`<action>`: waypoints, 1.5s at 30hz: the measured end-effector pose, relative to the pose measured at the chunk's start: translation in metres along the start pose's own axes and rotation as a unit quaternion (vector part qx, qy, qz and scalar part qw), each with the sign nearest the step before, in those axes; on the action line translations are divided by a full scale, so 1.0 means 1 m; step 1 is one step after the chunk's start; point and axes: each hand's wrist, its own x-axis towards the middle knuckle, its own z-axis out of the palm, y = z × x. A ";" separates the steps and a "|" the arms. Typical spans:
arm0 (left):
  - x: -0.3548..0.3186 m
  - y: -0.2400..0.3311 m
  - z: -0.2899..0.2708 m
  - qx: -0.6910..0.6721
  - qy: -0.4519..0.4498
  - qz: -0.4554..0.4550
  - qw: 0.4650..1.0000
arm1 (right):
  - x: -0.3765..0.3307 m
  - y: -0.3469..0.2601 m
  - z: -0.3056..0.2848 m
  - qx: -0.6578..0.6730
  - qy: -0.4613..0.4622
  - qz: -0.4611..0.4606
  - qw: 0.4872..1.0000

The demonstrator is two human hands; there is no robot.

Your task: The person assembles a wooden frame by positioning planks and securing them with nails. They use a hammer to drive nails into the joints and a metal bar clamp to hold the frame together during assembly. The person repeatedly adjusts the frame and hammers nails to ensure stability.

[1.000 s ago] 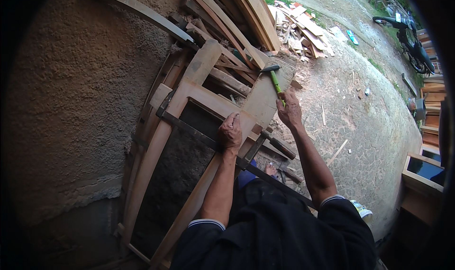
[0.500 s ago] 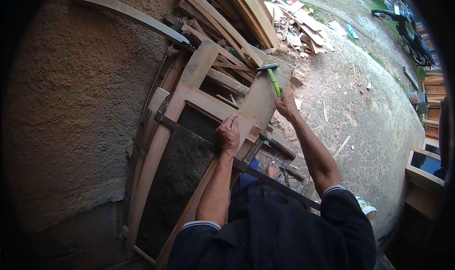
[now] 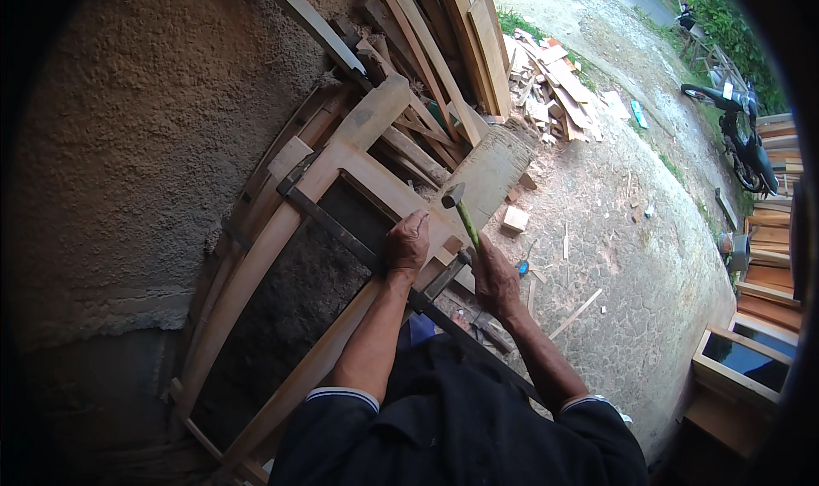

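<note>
In the head view, the left hand (image 3: 407,245) lies curled over the rail of a wooden frame (image 3: 341,158), fingers pressed together and gripping the wood where a long dark metal bar clamp (image 3: 328,223) crosses it. The frame leans against a rough plastered wall (image 3: 145,128) to the left of that hand. Just to the right, the right hand (image 3: 495,277) is closed around the green handle of a hammer (image 3: 461,209), whose dark head sits above the hand, near the top edge of a wide board (image 3: 495,166) on the frame. A second metal part of the clamp (image 3: 444,274) runs between the two hands.

Beyond the hands, long planks (image 3: 444,43) lean against the wall, and further off lies a heap of offcuts (image 3: 550,85). A small wood block (image 3: 514,219) sits on the paved ground (image 3: 631,256) just right of the hammer, with thin slivers scattered near it. A small flat blue-green package (image 3: 639,114) lies on the ground past the heap; its label is too small to tell. Far right of the right hand stand a motorbike (image 3: 742,136) and a wooden box frame (image 3: 742,362).
</note>
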 end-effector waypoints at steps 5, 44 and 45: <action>0.000 0.000 -0.001 -0.012 -0.006 -0.003 1.000 | 0.004 -0.009 0.001 0.059 -0.161 0.158 0.972; 0.138 -0.029 -0.001 0.159 -0.040 0.112 0.980 | 0.013 -0.016 0.002 -0.115 -0.174 0.017 0.978; 0.135 -0.032 0.002 0.178 -0.067 0.105 0.976 | 0.014 -0.016 0.001 -0.111 -0.189 0.032 0.975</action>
